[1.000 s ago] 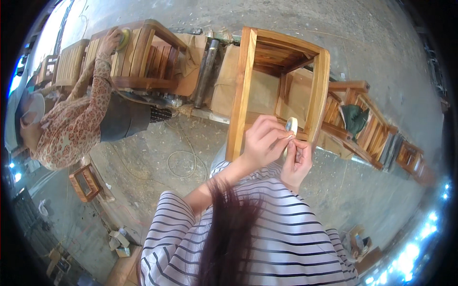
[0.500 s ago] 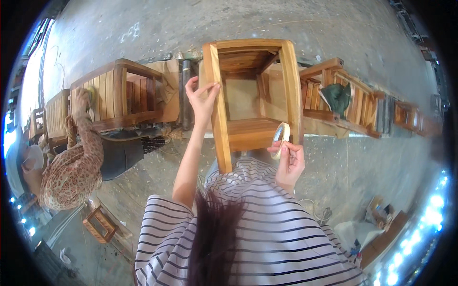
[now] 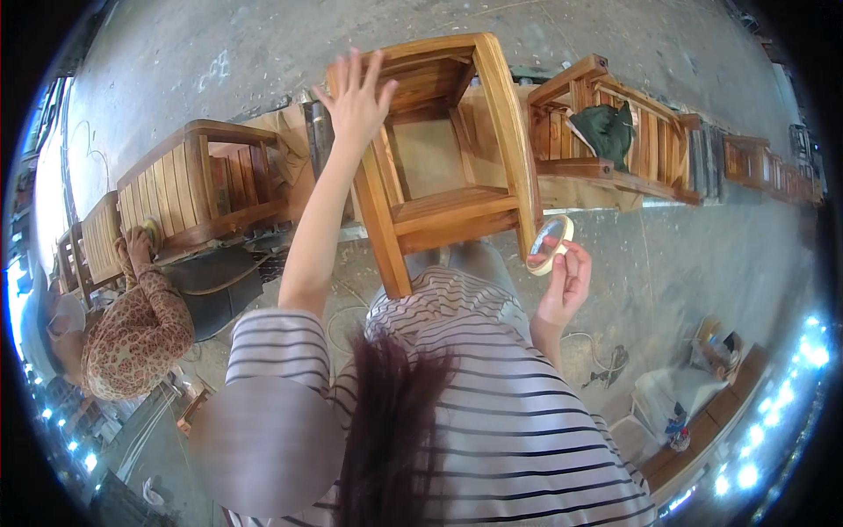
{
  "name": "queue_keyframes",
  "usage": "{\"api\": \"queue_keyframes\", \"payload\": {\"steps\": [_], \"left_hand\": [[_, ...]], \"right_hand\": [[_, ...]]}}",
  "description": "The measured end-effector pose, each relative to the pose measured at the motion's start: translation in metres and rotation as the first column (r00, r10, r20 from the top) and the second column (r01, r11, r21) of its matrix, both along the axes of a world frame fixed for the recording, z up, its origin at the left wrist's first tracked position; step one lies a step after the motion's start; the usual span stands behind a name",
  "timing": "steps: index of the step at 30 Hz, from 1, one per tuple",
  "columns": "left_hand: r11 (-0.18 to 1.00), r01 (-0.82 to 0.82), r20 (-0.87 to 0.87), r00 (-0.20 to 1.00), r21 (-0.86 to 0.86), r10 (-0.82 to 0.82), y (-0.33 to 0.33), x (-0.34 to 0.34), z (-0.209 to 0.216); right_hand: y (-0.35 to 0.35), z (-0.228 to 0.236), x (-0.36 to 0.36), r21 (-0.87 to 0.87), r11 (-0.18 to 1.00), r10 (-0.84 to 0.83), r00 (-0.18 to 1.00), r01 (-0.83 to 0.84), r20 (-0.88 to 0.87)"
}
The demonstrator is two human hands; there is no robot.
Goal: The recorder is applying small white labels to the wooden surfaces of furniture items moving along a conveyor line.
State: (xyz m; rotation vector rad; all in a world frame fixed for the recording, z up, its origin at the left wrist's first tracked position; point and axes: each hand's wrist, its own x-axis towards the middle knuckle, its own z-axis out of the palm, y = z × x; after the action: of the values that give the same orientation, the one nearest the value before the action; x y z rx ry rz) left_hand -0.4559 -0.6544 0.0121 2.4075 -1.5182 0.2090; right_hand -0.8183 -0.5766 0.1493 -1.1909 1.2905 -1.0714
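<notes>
Cream tape roll [image 3: 565,237] is held up in right hand [image 3: 566,274], just beside the lwr R corner of a wooden chair frame [image 3: 457,211], w/ clear floor seen btwn roll & frame's leg. Roll's rim is pinched at its lwr R btwn thumb & fingers; fingertips are seen thru the ring, & the hollow is tilted twd the upper L. Left hand [image 3: 356,110] is spread wide, fingers fanned & thumb out, at the upper L corner of the same frame; top rail & L post are partly covered by it, but whether the palm is pressed on the wood can't be told. Frame is turned w/ its open side twd the wearer, & one leg's end is set close to the striped shirt [image 3: 500,413]. To the R, another wooden chair [image 3: 654,145] is placed, w/ a dk green cloth [image 3: 606,136] laid on its slats. To the L, a slatted chair [image 3: 167,189] is being worked on by a co-worker in patterned sleeves [image 3: 136,342]; a round pad tool [image 3: 154,235] is held agst the slats by co-worker's hand [image 3: 138,249]. Brown cardboard [image 3: 299,136] is seen btwn that chair & the frame.
</notes>
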Motion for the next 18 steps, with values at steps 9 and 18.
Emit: {"api": "queue_keyframes", "payload": {"steps": [9,18], "left_hand": [[0.879,0.160,-0.604,0.671,-0.448,-0.430,0.046,-0.067,0.071],[0.930,0.147,-0.865,0.342,-0.338,-0.368,0.168,-0.184,0.114]], "right_hand": [[-0.004,0.017,-0.008,0.140,0.956,0.248,0.965,-0.258,0.082],[0.024,0.005,0.036,0.231,0.732,0.632,0.766,-0.640,0.120]]}}
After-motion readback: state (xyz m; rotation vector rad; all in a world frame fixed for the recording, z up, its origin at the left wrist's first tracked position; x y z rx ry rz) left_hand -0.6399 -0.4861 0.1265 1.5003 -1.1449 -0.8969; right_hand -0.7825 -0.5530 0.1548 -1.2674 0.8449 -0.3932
